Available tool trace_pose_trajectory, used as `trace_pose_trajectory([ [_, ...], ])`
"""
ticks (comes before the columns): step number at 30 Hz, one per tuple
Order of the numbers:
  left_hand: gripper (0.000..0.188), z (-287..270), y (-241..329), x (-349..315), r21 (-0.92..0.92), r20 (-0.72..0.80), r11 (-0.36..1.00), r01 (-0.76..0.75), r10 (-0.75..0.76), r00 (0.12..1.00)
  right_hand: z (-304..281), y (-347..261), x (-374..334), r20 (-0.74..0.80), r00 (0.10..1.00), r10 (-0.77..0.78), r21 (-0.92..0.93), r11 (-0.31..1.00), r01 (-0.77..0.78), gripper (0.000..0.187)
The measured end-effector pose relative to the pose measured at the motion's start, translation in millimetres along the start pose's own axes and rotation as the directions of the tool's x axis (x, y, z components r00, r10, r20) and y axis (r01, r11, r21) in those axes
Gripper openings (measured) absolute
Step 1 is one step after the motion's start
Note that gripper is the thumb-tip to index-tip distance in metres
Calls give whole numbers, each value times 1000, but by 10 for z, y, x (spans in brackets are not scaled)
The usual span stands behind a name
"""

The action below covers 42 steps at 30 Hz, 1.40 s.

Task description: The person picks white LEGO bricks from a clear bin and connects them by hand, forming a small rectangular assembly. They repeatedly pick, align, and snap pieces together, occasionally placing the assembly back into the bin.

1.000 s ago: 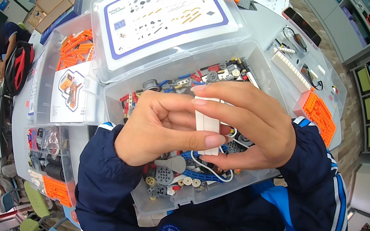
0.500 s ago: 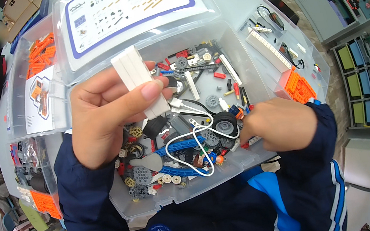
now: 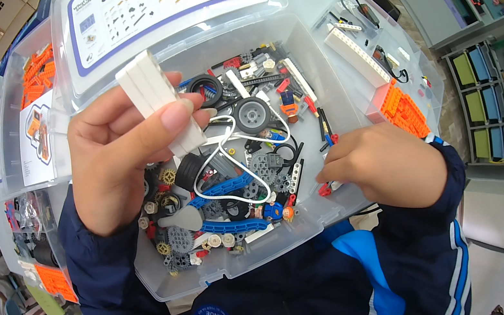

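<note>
In the head view, the left hand (image 3: pixel 119 161) is raised over the left half of a clear plastic bin (image 3: pixel 217 273), its thumb and fingers closed around a white block (image 3: pixel 159 106) made of long flat pieces stacked side by side. The block stands tilted, its top end leaning to the far left and clear of the hand, its lower end pinched under the thumb. A thin white cable (image 3: pixel 236 160) loops from below the block across the parts in the bin.

The right hand (image 3: pixel 383 164) lies low at the near right of the bin, fingers curled down into the loose parts, its fingertips at small red pieces (image 3: pixel 324 190) by the bin wall; whether it actually pinches one cannot be told.

The bin holds a jumble of building parts: a grey wheel with a black tyre (image 3: pixel 252 114) near the middle, blue curved beams (image 3: pixel 233 225) toward the near side, gears and black beams. Far of the bin leans a clear lid with a printed parts sheet (image 3: pixel 157 2). To the right sits a tray with orange bricks (image 3: pixel 403 110) and a long white beam (image 3: pixel 357 57); to the far left, another bin of orange parts (image 3: pixel 38 75)
</note>
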<state>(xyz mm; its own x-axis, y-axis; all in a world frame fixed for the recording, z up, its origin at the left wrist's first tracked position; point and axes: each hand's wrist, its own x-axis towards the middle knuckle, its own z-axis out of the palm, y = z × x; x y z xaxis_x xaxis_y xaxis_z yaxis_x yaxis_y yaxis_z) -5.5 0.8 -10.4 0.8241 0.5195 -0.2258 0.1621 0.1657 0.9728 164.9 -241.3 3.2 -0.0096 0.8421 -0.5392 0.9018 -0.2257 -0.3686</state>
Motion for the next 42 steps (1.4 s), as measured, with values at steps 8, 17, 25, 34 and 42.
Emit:
trace_pose_trajectory([
  [8, 52, -3, -10, -15, -108, 49, 993, -43, 48, 998, 172, -237, 306, -428, 893, -140, -78, 990, 118, 43],
  [17, 50, -56, -51, 2, -158, 78, 980, -121, 135, 988, 201, -548, 538, -235, 848, -475, -35, 876, 481, 21],
  [25, 45, -141, -122, 83, -317, -26, 894, -315, 324, 946, 64, -772, 505, -327, 897, -296, -240, 944, 224, 22],
  [34, 44, -148, -129, 86, -405, 41, 877, -257, 299, 954, 307, -853, 923, -167, 830, -533, -356, 817, 453, 27],
  [42, 39, -115, -75, 61, -453, 40, 874, -179, 220, 975, 52, -592, 550, -688, 659, -305, 57, 882, 467, 30],
])
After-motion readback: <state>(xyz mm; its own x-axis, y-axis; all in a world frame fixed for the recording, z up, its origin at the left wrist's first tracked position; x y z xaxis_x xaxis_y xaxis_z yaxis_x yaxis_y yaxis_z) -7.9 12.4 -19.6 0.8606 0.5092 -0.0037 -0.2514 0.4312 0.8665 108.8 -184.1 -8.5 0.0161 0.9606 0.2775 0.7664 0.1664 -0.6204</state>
